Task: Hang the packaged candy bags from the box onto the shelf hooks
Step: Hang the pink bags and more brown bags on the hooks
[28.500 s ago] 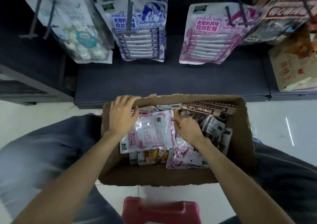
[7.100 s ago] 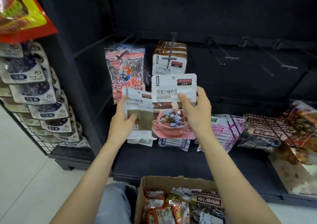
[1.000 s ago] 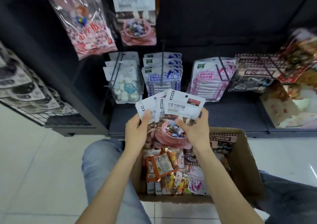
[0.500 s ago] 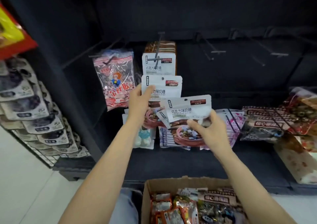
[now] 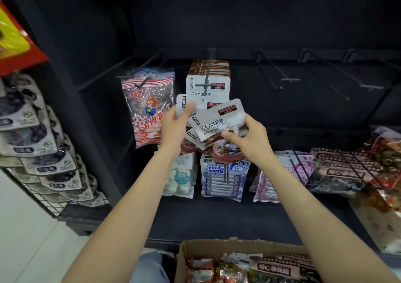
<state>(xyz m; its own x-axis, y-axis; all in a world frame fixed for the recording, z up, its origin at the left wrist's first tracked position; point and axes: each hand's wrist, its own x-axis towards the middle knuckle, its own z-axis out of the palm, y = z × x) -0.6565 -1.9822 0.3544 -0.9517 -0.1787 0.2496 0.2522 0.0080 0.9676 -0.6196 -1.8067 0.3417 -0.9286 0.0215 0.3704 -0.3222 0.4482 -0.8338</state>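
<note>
I see my left hand [image 5: 176,128] pinching one chocolate candy bag [image 5: 184,107] by its top corner, just below the loaded hook [image 5: 207,74]. My right hand [image 5: 247,140] grips a tilted bag [image 5: 219,122] just right of it. The box [image 5: 217,248] sits well below the hook, still holding packets.

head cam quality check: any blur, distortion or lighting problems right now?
Head view: strong wide-angle bending, the shelf upright and side rack lean outward. Shelf back is very dark, empty hooks barely stand out. Bags at the frame's left edge and the box contents look soft. The chocolate candy bag in the right hand is sharp, print legible; left hand also crisp.
</note>
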